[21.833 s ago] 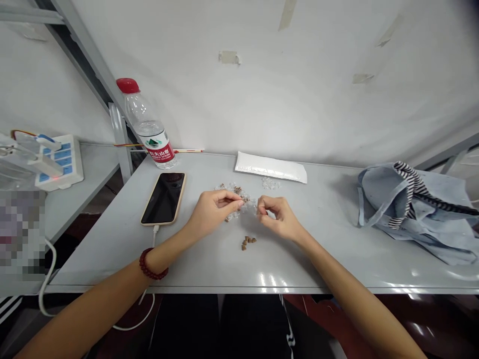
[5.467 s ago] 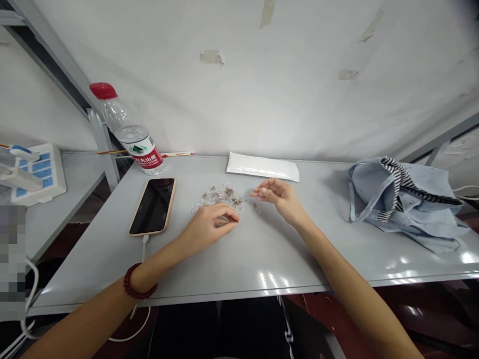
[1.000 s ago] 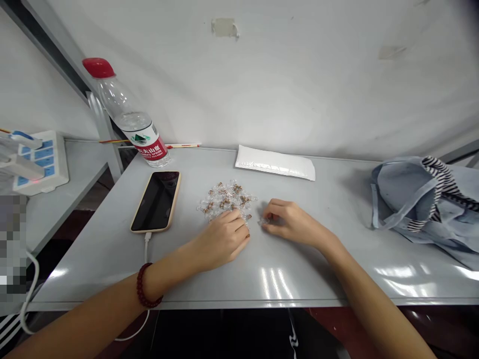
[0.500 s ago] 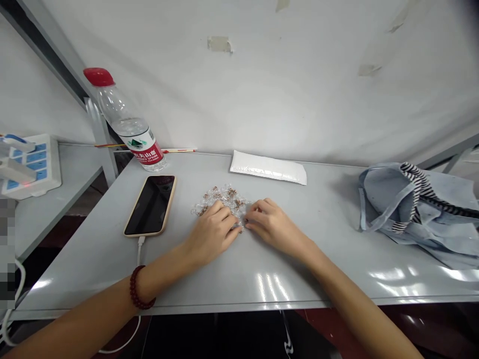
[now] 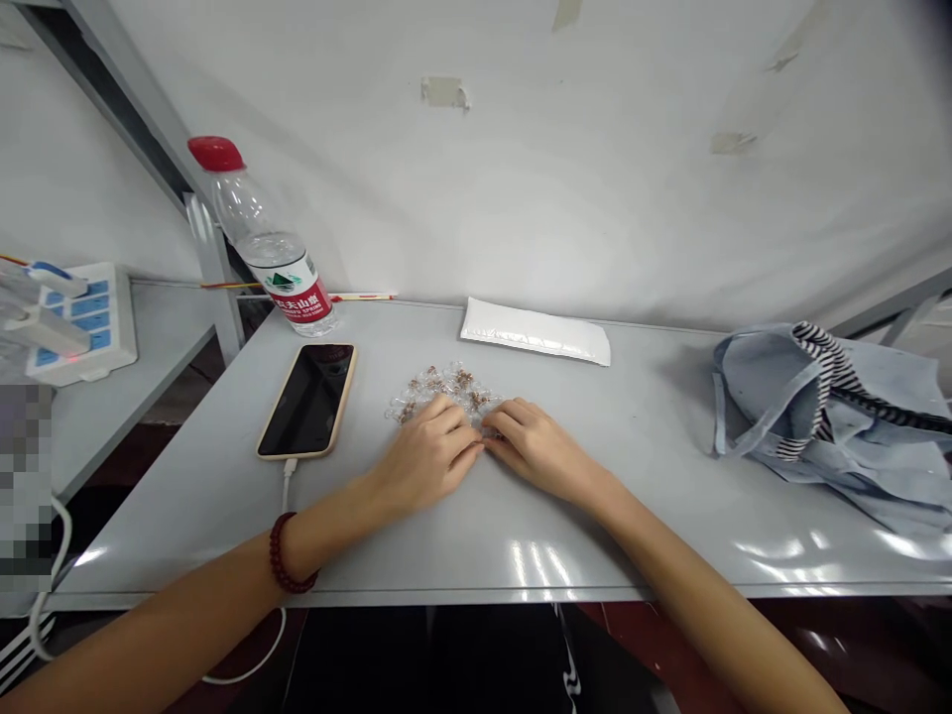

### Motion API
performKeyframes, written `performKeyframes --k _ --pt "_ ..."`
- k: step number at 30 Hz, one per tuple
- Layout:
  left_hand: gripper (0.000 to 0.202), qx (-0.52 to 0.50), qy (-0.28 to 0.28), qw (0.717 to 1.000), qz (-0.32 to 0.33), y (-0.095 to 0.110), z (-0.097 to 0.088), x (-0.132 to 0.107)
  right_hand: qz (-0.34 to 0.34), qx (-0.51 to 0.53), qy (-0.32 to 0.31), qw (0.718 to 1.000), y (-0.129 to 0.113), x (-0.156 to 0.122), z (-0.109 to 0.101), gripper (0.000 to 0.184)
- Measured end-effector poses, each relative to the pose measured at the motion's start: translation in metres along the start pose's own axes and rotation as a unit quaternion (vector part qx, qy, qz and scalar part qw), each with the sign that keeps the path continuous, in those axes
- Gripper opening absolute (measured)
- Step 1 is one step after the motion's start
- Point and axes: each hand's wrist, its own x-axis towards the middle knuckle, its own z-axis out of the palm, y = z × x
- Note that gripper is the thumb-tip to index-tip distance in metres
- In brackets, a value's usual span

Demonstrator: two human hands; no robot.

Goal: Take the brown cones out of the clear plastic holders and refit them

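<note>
A loose heap of small clear pieces with brown bits [image 5: 446,385] lies on the grey table [image 5: 416,565]. Both of my hands rest at its near edge, fingertips meeting. My left hand [image 5: 431,446] is closed, its fingers bent and pressed together; a red bead bracelet [image 5: 281,555] circles that wrist. Opposite it, my right hand [image 5: 532,441] is curled in a pinch against the left fingertips. Whatever lies between the fingers is too small and too hidden to make out.
Left of the heap lies a phone [image 5: 308,402] with a white charging cable. Behind it stands a water bottle [image 5: 279,258]. A white padded packet [image 5: 535,331] lies by the wall. A pale blue cloth bag [image 5: 773,397] sits at the right, a power strip [image 5: 96,322] at the far left.
My two hands have come together, closing the small gap between their fingertips. The view has shifted slightly, so the phone and bottle appear further right.
</note>
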Motion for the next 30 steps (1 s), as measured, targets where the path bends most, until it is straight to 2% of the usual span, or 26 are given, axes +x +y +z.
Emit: performKeyframes --k 5,12,14,16,19,20,22,25,27,28,29,30 --pt "0.017 0.035 -0.051 0.996 0.057 0.002 -0.002 -0.002 0.012 0.039 0.018 0.999 0.005 -0.003 -0.004 0.021" --pt "0.017 0.019 -0.052 0.998 0.042 0.001 -0.002 -0.003 0.086 0.173 0.083 0.978 0.011 -0.003 -0.007 0.023" --pt "0.019 0.000 -0.058 0.997 0.049 0.002 -0.002 -0.003 0.122 0.247 0.100 0.956 0.011 -0.001 -0.008 0.020" --pt "0.018 -0.043 -0.057 0.997 0.043 0.004 -0.003 -0.002 0.160 0.345 0.107 0.919 0.010 -0.001 -0.009 0.021" --pt "0.010 -0.167 -0.020 0.985 -0.046 0.011 -0.007 0.001 0.183 0.456 0.093 0.866 0.007 0.000 -0.013 0.020" --pt "0.009 -0.224 -0.010 0.970 -0.093 0.013 -0.009 0.002 0.183 0.475 0.086 0.856 0.006 0.000 -0.014 0.019" --pt "0.013 -0.350 -0.006 0.919 -0.184 0.015 -0.015 0.005 0.182 0.501 0.076 0.843 0.004 -0.001 -0.017 0.018" --pt "0.017 -0.522 -0.009 0.806 -0.278 0.013 -0.024 0.008 0.188 0.524 0.071 0.828 0.001 -0.001 -0.018 0.020" --pt "0.016 -0.585 0.002 0.745 -0.321 0.010 -0.027 0.009 0.194 0.526 0.073 0.825 0.000 0.000 -0.017 0.023" --pt "0.016 -0.601 0.004 0.727 -0.332 0.008 -0.028 0.010 0.199 0.523 0.076 0.825 0.000 0.000 -0.017 0.023" --pt "0.016 -0.604 0.008 0.722 -0.338 0.007 -0.029 0.010 0.204 0.519 0.080 0.826 0.000 0.000 -0.017 0.024" --pt "0.017 -0.594 0.010 0.728 -0.342 0.006 -0.029 0.010 0.211 0.514 0.084 0.828 0.000 0.000 -0.017 0.024"
